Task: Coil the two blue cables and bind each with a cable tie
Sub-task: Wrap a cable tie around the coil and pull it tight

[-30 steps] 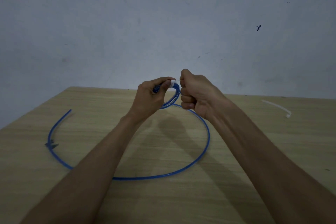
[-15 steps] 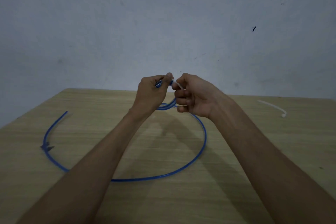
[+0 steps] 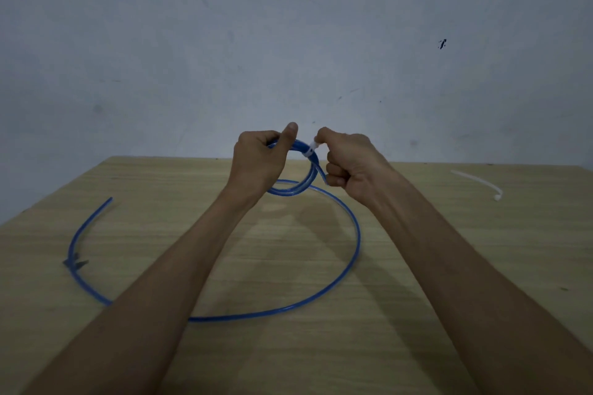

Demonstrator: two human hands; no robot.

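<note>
The left hand (image 3: 256,160) is closed around one side of a small blue coil (image 3: 308,174), with the thumb standing up, and it holds this coil just above the far part of the table (image 3: 449,266). The right hand (image 3: 351,163) is closed too. Its thumb and first finger pinch the white cable tie (image 3: 310,151), which goes around the upper right of the coil, and the other fingers are curled into the palm. We cannot tell if they also hold the tail of the tie. A long blue cable (image 3: 348,263) lies on the table in a wide open curve, from the left side, under both arms, up to just below the coil. We cannot tell if it joins the coil or is separate. A small dark piece (image 3: 75,263) sits on it at the left, too blurred to name. A spare tie (image 3: 481,184) lies well apart on the right. We judge the cable to be light, smooth and springy, so the turns will try to open. We should grip the coil close beside the tie, where the turns press together. The tie looks thin and slippery, so we should take it near its head and pull straight.
</note>
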